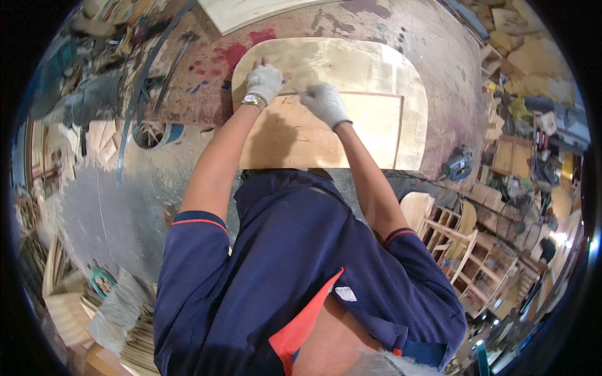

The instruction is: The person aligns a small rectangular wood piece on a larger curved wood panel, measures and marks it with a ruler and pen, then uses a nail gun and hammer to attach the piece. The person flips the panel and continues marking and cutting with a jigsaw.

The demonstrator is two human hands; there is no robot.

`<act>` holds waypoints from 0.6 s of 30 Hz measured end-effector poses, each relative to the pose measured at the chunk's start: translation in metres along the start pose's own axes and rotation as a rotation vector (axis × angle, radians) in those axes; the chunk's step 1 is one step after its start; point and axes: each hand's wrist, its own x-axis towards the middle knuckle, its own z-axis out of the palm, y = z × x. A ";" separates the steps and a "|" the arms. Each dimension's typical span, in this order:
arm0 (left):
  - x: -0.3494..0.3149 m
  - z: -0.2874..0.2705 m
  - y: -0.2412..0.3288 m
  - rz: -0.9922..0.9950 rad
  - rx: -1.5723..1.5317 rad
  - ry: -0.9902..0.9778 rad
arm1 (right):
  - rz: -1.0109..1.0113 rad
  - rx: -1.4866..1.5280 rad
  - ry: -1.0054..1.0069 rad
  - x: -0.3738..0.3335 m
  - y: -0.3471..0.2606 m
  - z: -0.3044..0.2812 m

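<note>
dark power tool (pixel 458 164) on the bench (pixel 453 81); green coil (pixel 101 282) lower left, wooden frame (pixel 471 255) lower right.

Bright, even light covers the rounded board (pixel 364 72) — a soft shadow (pixel 276 138) darkens its lower left, and the right hand (pixel 324 104) over it is slightly blurred. White glare (pixel 594 243) flares far right of the board — well outside it, the surroundings bend toward blackness.
</note>
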 end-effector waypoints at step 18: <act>0.033 -0.014 0.043 -0.145 -0.045 -0.402 | -0.248 0.391 -0.217 0.002 -0.002 0.166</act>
